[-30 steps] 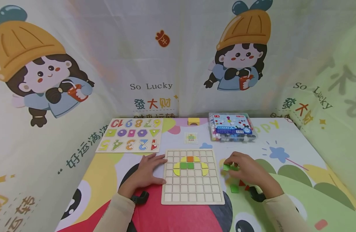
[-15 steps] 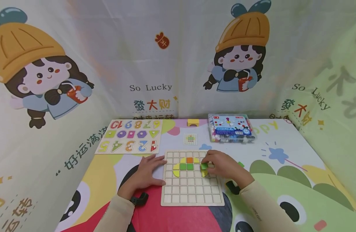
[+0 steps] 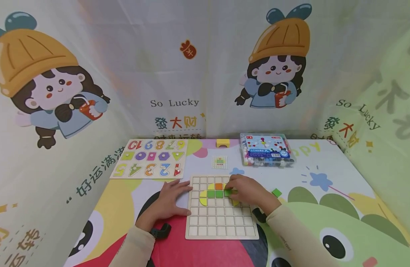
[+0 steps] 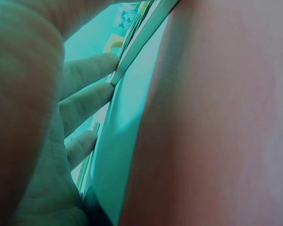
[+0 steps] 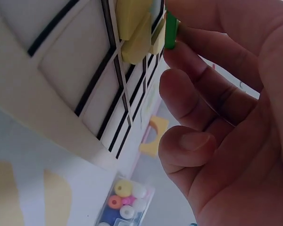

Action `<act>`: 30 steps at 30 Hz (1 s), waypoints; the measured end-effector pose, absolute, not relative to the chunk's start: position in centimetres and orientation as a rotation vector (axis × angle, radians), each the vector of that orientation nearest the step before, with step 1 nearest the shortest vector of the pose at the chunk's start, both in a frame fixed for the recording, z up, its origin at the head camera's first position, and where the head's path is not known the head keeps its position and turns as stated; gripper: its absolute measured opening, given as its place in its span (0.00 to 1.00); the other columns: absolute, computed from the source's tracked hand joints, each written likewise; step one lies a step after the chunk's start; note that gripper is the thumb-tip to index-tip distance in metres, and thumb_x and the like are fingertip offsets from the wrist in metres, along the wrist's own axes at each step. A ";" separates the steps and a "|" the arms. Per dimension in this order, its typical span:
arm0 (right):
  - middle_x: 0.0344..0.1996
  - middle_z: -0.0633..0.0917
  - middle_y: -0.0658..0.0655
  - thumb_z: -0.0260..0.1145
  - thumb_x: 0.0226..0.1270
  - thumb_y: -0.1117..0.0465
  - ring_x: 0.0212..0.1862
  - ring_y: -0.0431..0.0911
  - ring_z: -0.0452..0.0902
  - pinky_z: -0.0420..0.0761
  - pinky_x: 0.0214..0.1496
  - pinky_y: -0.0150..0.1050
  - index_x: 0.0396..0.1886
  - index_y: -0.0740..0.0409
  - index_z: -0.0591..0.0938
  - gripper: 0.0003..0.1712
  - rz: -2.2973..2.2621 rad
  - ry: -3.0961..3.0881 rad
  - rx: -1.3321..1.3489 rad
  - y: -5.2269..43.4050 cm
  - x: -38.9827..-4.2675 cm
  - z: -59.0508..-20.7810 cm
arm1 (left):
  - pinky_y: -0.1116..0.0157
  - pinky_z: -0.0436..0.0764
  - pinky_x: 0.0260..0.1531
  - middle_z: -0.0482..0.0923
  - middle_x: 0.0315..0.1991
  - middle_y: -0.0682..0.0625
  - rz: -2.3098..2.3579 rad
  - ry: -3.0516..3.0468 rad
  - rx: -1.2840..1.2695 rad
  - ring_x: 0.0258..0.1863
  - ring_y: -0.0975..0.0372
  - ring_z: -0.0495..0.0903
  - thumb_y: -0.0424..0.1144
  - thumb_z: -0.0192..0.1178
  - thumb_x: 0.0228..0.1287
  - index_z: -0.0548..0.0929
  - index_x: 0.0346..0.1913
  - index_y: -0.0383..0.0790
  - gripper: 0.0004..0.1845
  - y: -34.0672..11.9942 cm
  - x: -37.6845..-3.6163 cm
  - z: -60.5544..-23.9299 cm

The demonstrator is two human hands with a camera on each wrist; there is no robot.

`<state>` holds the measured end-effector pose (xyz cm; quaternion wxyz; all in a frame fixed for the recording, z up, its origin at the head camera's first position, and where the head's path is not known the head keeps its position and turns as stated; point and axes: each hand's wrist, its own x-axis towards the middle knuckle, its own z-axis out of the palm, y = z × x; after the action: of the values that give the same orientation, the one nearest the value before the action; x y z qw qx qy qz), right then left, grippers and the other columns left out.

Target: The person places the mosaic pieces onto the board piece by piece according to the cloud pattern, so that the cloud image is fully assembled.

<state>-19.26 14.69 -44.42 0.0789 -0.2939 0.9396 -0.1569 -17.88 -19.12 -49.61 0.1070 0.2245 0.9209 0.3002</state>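
right hand [image 3: 246, 191] moved left, grip pinching green tile [image 3: 228, 193] over grid board [image 3: 221, 226] | left hand [image 3: 171, 196] unmoved, flat, grip relaxed

A printed cloth backdrop [image 3: 205, 66] closed the worktop [image 3: 325, 167] on three sides. It showed cartoon girls in orange hats, the words "So Lucky" and Chinese characters. The worktop had a colourful cartoon cover with a blue star near its right edge. The light was soft and even.
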 end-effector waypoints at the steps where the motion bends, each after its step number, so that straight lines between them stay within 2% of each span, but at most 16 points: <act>1: 0.45 0.86 0.48 0.75 0.67 0.61 0.45 0.40 0.79 0.87 0.56 0.44 0.51 0.50 0.92 0.13 -0.463 2.812 -0.880 14.6 -19.2 -44.4 | 0.30 0.40 0.80 0.66 0.81 0.51 0.882 2.713 0.659 0.84 0.43 0.51 0.57 0.79 0.51 0.76 0.75 0.51 0.46 -19.1 -17.9 -49.7; 20: 0.45 0.86 0.48 0.75 0.67 0.61 0.46 0.41 0.79 0.86 0.58 0.45 0.50 0.50 0.92 0.13 -0.419 2.824 -0.887 14.4 -19.2 -45.4 | 0.29 0.39 0.80 0.67 0.81 0.50 0.890 2.714 0.674 0.84 0.42 0.51 0.56 0.78 0.52 0.77 0.75 0.50 0.45 -19.0 -17.7 -49.7; 30: 0.47 0.87 0.49 0.75 0.67 0.60 0.50 0.43 0.83 0.86 0.62 0.46 0.50 0.50 0.92 0.13 -0.433 2.826 -0.866 14.4 -19.1 -45.5 | 0.30 0.39 0.80 0.66 0.81 0.50 0.891 2.718 0.678 0.84 0.43 0.51 0.57 0.78 0.52 0.76 0.75 0.50 0.46 -19.0 -17.7 -49.8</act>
<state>-19.06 14.35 -45.46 0.0773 -0.2892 0.9431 -0.1445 -17.72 -19.01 -49.81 0.1010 0.2294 0.9199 0.3016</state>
